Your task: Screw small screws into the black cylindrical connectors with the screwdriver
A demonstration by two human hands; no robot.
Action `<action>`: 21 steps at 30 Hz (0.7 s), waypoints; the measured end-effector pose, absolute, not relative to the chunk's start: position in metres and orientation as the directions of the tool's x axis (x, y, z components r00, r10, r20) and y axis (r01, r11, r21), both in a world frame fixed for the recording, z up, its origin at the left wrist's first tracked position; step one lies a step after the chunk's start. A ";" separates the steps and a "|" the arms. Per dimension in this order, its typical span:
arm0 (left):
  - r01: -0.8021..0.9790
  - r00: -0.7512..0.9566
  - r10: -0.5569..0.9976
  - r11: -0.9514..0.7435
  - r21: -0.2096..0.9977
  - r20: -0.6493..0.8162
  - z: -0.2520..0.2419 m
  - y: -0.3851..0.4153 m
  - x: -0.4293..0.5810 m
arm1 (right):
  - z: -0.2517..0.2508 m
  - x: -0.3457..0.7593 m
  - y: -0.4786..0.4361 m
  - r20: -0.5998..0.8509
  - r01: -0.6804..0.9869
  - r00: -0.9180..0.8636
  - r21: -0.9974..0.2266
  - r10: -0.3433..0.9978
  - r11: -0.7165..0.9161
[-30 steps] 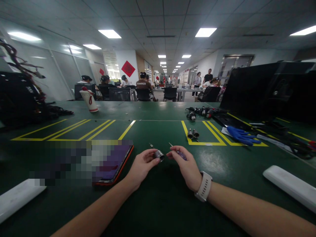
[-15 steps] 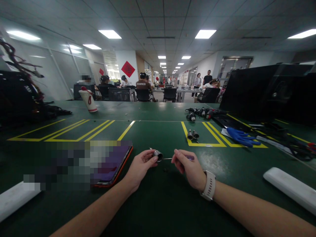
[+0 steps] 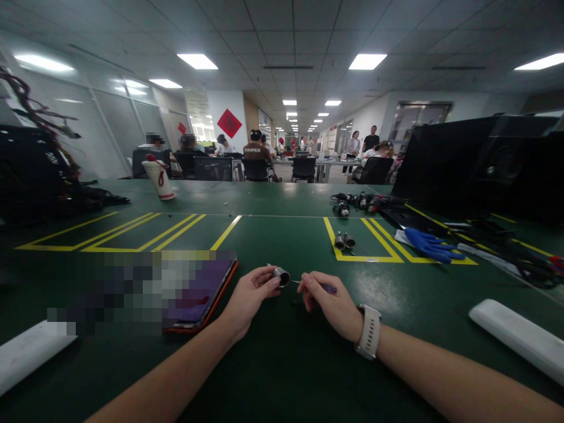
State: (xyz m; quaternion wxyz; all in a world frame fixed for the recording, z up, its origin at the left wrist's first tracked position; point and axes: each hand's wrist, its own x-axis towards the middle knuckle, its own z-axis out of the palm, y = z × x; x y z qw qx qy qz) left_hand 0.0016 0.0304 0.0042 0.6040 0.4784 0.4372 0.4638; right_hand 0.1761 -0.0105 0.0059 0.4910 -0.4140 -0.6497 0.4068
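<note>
Fingers [image 3: 269, 286] of the left hand [image 3: 249, 296] have a small metal cylinder [image 3: 282, 277] pinched just above the table, while the right hand [image 3: 328, 299] grips a purple-handled screwdriver [image 3: 329, 288] aimed at its open mouth, can't tell if touching. Green tabletop [image 3: 282, 364] with yellow tape, office chairs [image 3: 304, 167] past the far edge. Can't see inside the white cup [image 3: 159, 179]. Orange-edged tablet [image 3: 205, 294] sits near the left forearm; green runs between both forearms, white bar [image 3: 515, 335] well off right.
</note>
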 end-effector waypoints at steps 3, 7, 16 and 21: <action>-0.154 0.187 0.978 0.123 0.980 -0.093 0.004 0.032 0.000 | 0.009 0.175 -0.011 0.322 0.160 -0.168 -0.924 0.932 0.348; -0.195 0.197 0.975 0.140 0.971 -0.101 0.002 0.035 -0.001 | 0.010 0.175 -0.012 0.355 0.158 -0.113 -0.916 0.928 0.370; -0.260 0.140 0.979 0.180 0.949 -0.148 0.002 0.038 -0.001 | 0.001 0.179 -0.008 0.293 0.125 0.098 -0.952 0.951 0.281; -0.271 0.146 0.978 0.183 0.945 -0.148 0.002 0.038 -0.002 | 0.000 0.177 -0.004 0.242 0.132 0.120 -0.965 0.963 0.227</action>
